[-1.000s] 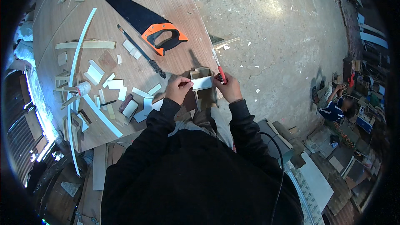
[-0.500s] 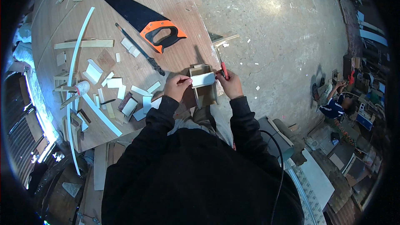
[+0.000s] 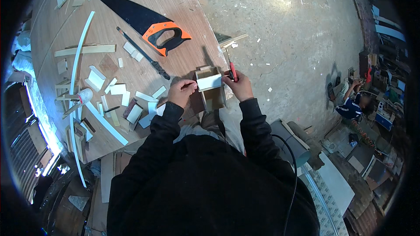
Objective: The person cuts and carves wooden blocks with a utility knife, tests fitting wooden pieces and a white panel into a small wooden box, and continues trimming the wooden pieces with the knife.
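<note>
A small open wooden box [image 3: 214, 100] sits at the table's right edge, close to my body, with a short white strip [image 3: 209, 82] lying across it. My left hand [image 3: 182, 93] is closed in a pinch at the strip's left end; whether anything is between the fingertips is too small to tell. At the strip's right end is my right hand [image 3: 240, 88], its fingers wrapped round a red-handled tool [image 3: 233, 71] with a thin shaft pointing away from me. Its exact kind does not show.
A handsaw [image 3: 164, 39] and a narrow dark blade with a wrapped grip [image 3: 144, 54] lie beyond the box. White offcuts [image 3: 118, 89], a long bent white strip [image 3: 79, 52] and a white container [image 3: 85, 95] crowd the left. Another person [image 3: 350, 105] crouches far right.
The view has shifted slightly. My left fingers are more curled at the strip's left end. My right hand still holds the red-handled tool; the white strip stays across the box.
</note>
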Available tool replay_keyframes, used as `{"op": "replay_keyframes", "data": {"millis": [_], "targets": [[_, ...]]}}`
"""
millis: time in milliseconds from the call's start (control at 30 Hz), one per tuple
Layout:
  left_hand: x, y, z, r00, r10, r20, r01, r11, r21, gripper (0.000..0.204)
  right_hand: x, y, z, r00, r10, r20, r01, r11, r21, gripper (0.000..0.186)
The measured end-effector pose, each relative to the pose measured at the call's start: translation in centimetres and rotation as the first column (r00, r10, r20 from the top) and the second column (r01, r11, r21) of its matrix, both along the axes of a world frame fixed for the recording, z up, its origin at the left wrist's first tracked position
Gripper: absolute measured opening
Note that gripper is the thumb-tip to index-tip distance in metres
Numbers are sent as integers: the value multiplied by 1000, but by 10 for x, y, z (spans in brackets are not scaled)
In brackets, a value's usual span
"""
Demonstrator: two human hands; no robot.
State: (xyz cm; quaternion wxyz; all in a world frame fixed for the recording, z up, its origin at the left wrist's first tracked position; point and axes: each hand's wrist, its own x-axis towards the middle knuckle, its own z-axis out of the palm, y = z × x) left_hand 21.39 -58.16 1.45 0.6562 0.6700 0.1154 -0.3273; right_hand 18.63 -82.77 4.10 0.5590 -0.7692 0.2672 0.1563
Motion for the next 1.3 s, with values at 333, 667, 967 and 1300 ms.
{"op": "replay_keyframes", "data": {"millis": [333, 667, 967, 1300], "targets": [[-2, -7, 6, 985, -57, 165, 32, 988, 148, 16, -1, 2, -3, 1000, 1, 29, -2, 999, 33, 40], [3, -10, 82, 973, 188, 131, -150, 956, -253, 25, 0, 13, 78, 992, 58, 112, -72, 991, 117, 32], [-10, 19, 222, 844, -366, -392, -27, 701, -713, 49, -6, 24, 215, 835, 283, 471, -363, 928, 85, 20], [-104, 21, 310, 989, 49, -141, -136, 675, -725, 39, -49, 56, 291, 652, 366, 664, -431, 899, -74, 31]]}}
